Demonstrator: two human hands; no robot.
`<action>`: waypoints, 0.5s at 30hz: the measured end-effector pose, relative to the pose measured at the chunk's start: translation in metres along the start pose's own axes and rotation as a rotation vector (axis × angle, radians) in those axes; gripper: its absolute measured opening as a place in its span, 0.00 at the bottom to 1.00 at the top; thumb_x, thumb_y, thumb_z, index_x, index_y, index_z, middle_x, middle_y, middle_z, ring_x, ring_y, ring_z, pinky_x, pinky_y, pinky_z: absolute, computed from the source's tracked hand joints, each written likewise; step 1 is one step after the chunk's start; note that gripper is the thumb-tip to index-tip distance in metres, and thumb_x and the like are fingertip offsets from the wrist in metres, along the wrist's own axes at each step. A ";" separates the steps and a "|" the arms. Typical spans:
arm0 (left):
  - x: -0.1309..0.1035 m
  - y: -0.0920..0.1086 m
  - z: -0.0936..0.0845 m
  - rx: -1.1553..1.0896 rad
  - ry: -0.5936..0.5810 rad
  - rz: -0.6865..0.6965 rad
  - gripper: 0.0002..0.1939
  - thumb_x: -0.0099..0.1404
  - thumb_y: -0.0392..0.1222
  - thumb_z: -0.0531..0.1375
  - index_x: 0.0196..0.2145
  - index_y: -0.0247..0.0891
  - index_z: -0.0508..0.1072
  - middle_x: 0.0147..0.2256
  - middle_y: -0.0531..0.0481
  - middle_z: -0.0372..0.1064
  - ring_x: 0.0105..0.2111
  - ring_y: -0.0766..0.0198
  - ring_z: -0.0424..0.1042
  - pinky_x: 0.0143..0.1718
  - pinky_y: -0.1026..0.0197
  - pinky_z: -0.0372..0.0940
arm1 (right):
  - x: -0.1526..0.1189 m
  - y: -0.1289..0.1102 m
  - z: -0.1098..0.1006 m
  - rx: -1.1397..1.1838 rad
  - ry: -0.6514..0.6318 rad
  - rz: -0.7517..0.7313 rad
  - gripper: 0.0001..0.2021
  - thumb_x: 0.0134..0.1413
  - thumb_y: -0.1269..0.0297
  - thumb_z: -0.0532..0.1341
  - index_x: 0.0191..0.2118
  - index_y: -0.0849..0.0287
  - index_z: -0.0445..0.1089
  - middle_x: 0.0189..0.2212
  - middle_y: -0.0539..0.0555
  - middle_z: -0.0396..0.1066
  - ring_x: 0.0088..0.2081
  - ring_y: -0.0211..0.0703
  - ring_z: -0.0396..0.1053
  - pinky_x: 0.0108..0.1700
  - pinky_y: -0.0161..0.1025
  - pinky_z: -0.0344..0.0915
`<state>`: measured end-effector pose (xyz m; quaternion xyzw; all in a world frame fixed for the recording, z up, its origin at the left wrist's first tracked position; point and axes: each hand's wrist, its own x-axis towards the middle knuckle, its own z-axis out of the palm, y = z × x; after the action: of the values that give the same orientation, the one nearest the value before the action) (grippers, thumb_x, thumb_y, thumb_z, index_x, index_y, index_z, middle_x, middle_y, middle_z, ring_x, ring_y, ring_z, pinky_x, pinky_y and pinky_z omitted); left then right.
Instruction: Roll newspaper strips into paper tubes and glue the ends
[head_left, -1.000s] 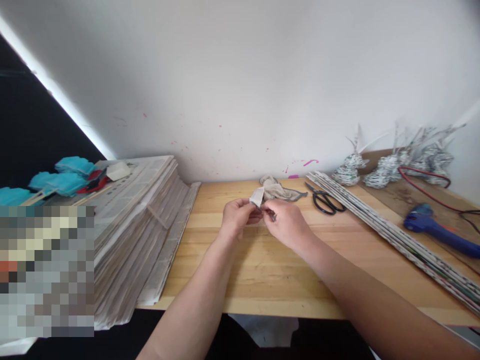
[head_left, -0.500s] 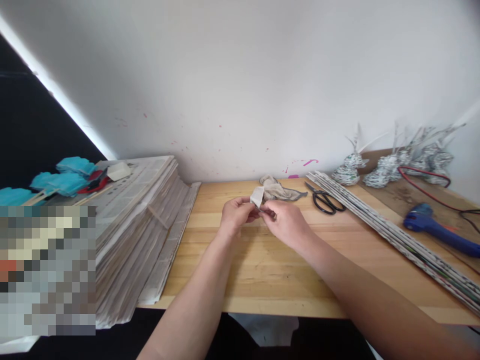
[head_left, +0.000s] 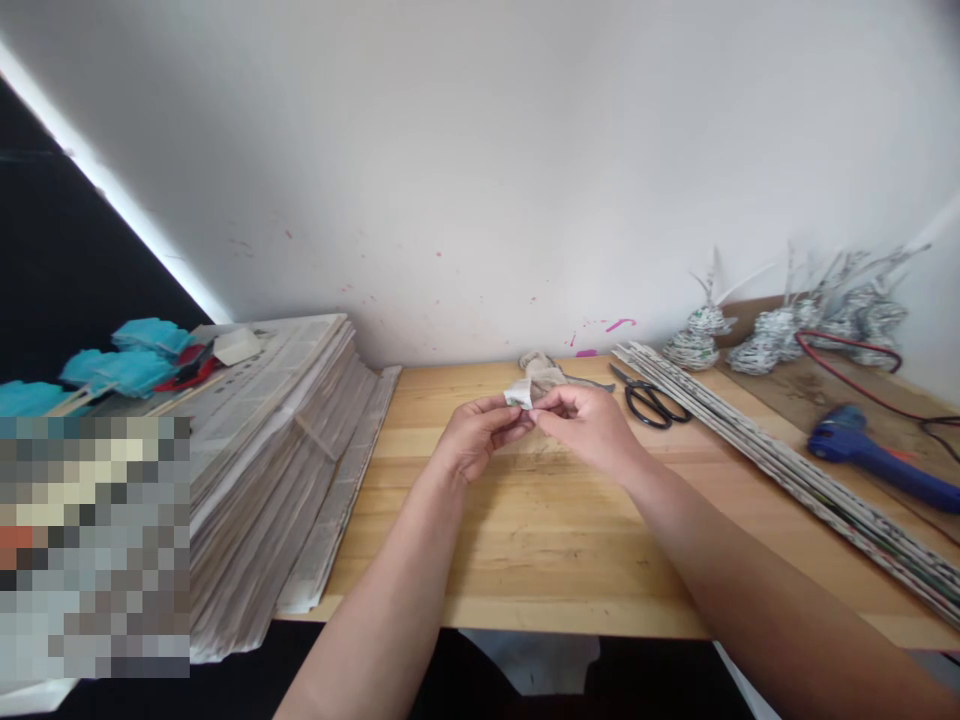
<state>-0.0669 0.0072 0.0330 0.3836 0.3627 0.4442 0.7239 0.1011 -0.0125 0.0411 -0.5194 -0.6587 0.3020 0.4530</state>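
Both hands meet over the middle of the worktop [head_left: 525, 540], at one small paper piece [head_left: 518, 393]. The left hand [head_left: 480, 430] has a narrow grip, thumb and fingers pinching the paper from its lower left; the right hand [head_left: 589, 420] has a narrow grip too, its thumb and fingertips at the lower right edge. The fingers cover that lower edge, so I cannot tell how the paper is folded there. Just behind the hands lies a crumpled rag [head_left: 546, 372], near the wall [head_left: 465, 180]. To the right are black scissors [head_left: 651, 398], and next to them a bundle of paper rods [head_left: 757, 448] slants toward the near right. Beyond the rods, woven figures [head_left: 776, 340] with strands rising from their tops stand by the wall, and a blue tool [head_left: 885, 465] lies on cardboard [head_left: 795, 395] near a red cord [head_left: 840, 345]. On the left, a tall stack of newspapers [head_left: 277, 480] bears blue bundles [head_left: 146, 370] and a whitish block [head_left: 237, 347].
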 end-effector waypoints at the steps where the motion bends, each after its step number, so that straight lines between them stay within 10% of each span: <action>1: 0.000 0.000 0.000 -0.001 0.007 -0.006 0.09 0.52 0.30 0.64 0.33 0.29 0.77 0.30 0.43 0.76 0.29 0.66 0.76 0.35 0.68 0.70 | 0.000 0.000 0.000 -0.003 -0.001 -0.007 0.06 0.47 0.62 0.63 0.29 0.59 0.74 0.25 0.52 0.75 0.27 0.40 0.71 0.29 0.35 0.64; 15: 0.004 -0.001 0.002 0.078 0.182 0.008 0.02 0.48 0.29 0.58 0.22 0.33 0.68 0.18 0.52 0.65 0.16 0.72 0.63 0.18 0.69 0.62 | -0.003 0.004 0.009 -0.033 -0.053 -0.038 0.05 0.46 0.63 0.63 0.29 0.58 0.74 0.23 0.50 0.73 0.25 0.38 0.69 0.27 0.34 0.63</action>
<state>-0.0636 0.0101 0.0323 0.3711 0.4425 0.4656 0.6706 0.0944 -0.0138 0.0324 -0.5060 -0.6849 0.2962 0.4326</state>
